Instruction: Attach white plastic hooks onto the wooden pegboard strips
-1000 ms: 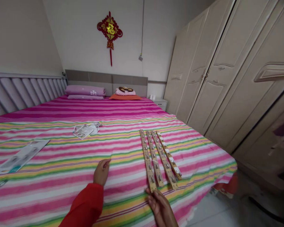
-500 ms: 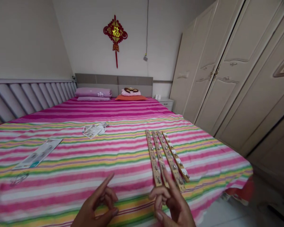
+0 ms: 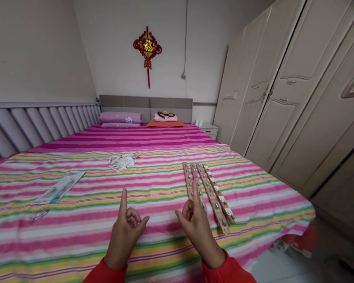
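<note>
Wooden strips (image 3: 211, 198): 4, on striped bed (image 3: 76, 228)
Left hand (image 3: 125, 234): 1 finger up, holds nothing
Right hand (image 3: 196, 228): same, near strips

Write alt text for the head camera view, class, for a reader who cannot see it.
Two empty hands in red sleeves, the left hand and right hand, hover over a striped bedspread, each index finger pointing up. Four wooden strips lie side by side just beyond the right hand; paper packets lie farther left, a wardrobe on the right.
</note>
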The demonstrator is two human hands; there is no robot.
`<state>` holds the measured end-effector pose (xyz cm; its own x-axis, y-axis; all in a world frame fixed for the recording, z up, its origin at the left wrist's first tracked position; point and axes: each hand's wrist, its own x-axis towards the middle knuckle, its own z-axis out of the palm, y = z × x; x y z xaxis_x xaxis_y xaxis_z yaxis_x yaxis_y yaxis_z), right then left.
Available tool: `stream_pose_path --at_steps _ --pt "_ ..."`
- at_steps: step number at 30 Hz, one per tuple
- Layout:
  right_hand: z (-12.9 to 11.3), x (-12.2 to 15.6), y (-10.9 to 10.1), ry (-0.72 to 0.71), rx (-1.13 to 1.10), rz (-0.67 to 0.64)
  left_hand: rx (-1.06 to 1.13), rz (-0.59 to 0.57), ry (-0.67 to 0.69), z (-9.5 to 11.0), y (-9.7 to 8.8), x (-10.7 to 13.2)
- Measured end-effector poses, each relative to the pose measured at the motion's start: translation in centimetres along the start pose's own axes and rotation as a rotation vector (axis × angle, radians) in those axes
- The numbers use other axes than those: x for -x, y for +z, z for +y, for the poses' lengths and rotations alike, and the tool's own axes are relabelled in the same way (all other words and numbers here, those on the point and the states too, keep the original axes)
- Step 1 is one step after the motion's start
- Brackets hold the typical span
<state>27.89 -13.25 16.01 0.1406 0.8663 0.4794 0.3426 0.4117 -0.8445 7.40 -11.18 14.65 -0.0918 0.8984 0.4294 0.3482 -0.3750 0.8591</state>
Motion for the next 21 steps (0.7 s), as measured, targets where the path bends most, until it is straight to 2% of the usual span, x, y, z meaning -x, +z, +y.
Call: stream_pose_path --at_steps 3,7,16,21 --pt "2.7 0.3 0.5 0.105 0.029 -0.099 0.018 -0.001 -0.121 -1.8 0.4 0.5" --pt "4.9 1.1 0.8 0.193 0.027 -0.149 0.011 -0.008 -0.192 -2.6 0.6 1.2" --pt "5.7 2.7 0.7 0.281 -0.048 -0.188 -0.017 -0.063 -0.211 -3.1 0.1 2.6" --pt "6.9 4.3 1.0 0.283 -0.132 -0.176 -0.003 -0.098 -0.209 -4.2 0.2 3.1"
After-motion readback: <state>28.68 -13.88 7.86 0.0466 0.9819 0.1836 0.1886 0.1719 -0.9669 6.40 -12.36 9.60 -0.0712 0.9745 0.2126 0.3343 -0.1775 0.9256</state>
